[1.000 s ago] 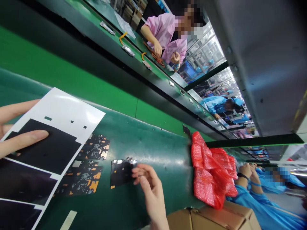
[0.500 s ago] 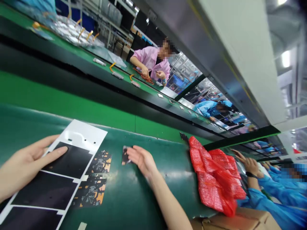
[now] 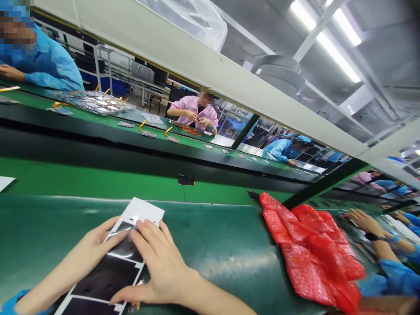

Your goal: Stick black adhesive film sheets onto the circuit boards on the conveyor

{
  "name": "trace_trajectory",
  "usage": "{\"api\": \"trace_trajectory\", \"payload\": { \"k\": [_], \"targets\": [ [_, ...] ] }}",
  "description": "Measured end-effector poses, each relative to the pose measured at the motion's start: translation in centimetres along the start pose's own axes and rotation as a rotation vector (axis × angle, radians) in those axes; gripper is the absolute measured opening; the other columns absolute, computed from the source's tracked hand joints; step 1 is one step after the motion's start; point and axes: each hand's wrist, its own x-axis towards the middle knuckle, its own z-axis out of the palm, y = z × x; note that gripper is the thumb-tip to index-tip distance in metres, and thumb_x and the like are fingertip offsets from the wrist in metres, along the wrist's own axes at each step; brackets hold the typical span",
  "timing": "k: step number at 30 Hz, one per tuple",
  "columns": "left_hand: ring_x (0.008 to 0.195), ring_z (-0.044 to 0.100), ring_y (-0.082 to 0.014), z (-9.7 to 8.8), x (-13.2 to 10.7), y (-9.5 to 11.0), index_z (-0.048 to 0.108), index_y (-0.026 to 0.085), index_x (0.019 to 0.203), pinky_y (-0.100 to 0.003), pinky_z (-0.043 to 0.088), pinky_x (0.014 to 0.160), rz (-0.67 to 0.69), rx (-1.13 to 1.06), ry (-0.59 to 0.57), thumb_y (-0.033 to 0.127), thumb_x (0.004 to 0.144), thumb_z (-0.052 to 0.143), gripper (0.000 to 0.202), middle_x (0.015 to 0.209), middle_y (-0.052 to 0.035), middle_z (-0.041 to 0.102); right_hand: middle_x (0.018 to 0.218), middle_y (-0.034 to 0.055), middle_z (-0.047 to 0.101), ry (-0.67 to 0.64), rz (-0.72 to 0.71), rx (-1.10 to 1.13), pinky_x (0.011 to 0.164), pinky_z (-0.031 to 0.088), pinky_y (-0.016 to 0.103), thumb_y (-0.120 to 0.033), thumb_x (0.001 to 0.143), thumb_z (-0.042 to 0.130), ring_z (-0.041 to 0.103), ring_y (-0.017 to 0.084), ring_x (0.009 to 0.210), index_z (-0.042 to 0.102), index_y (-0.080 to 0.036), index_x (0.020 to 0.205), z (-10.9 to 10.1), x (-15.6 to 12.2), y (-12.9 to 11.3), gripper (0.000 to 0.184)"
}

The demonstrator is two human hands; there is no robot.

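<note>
A white backing sheet [image 3: 149, 209] carrying large black rectangular film pieces [image 3: 108, 275] lies at a slant on the dark green work mat. My left hand [image 3: 98, 243] grips its left edge, thumb on top, the other fingers partly hidden beneath. Across the uppermost black piece my right hand [image 3: 167, 262] lies with fingers stretched out and the thumb spread apart, lower on the sheet. Part of a small orange-and-dark circuit board [image 3: 136, 302] peeks out below the right hand; most of it is covered. Another dark board [image 3: 186, 180] rests on the bright green strip beyond the mat.
Red bubble wrap [image 3: 315, 249] is heaped at the right, with a black piece [image 3: 253, 195] beside it. A co-worker's hand [image 3: 365, 222] is farther right. Boards [image 3: 149, 134] line the raised rear ledge, with people behind. A white sheet corner [image 3: 5, 183] shows at left.
My right hand has moved left from the small board at mid-mat onto the sheet. A dark board now shows on the bright green strip. The view has tilted upward.
</note>
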Motion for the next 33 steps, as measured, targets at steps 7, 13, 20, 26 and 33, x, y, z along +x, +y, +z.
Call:
{"api": "trace_trajectory", "payload": {
  "k": [7,13,20,26,33],
  "targets": [
    [0.106,0.066,-0.0288,3.1,-1.6,2.8,0.062,0.022,0.128,-0.038,0.053,0.097,-0.061,-0.161,-0.361,0.059,0.082,0.063,0.059,0.114,-0.0077,0.07,0.142,0.0178,0.055,-0.04,0.158,-0.078,0.117,0.027,0.054,-0.038,0.088,0.066,0.051,0.027,0.132,0.027,-0.016,0.151,-3.6,-1.5,2.0,0.077],
    [0.1,0.063,-0.0232,4.8,-2.4,2.6,0.062,0.023,0.129,-0.031,0.052,0.094,0.093,0.086,-0.395,0.055,0.09,0.054,0.051,0.108,-0.0042,0.07,0.146,0.0158,0.05,0.072,0.185,0.0,0.117,0.019,0.061,-0.031,0.082,0.074,0.043,0.032,0.138,0.04,-0.025,0.145,-5.1,-3.1,2.6,0.072],
    [0.123,0.053,-0.0212,5.4,-3.1,1.3,0.05,0.031,0.14,-0.028,0.038,0.11,0.119,0.201,-0.383,0.052,0.094,0.051,0.051,0.138,0.0002,0.055,0.134,0.0081,0.063,0.163,0.179,-0.057,0.117,0.013,0.059,-0.026,0.086,0.072,0.058,0.03,0.124,0.05,-0.039,0.141,-5.7,-3.5,2.1,0.061],
    [0.107,0.058,-0.02,5.4,-3.6,1.2,0.065,0.024,0.109,-0.023,0.045,0.098,0.164,0.305,-0.422,0.052,0.095,0.045,0.037,0.111,-0.0003,0.066,0.102,0.0041,0.078,-0.02,0.21,0.152,0.116,0.018,0.054,-0.015,0.094,0.056,0.072,0.022,0.097,0.061,-0.033,0.13,-6.3,-3.0,1.1,0.041],
    [0.094,0.06,-0.0175,4.5,-3.8,1.2,0.065,0.025,0.099,-0.019,0.047,0.086,0.173,0.372,-0.5,0.049,0.096,0.043,0.033,0.098,0.0011,0.067,0.097,0.0043,0.079,-0.072,0.243,0.367,0.107,0.031,0.048,-0.017,0.094,0.055,0.074,0.021,0.092,0.073,-0.033,0.114,-6.9,-2.7,0.8,0.032]
  ]
}}
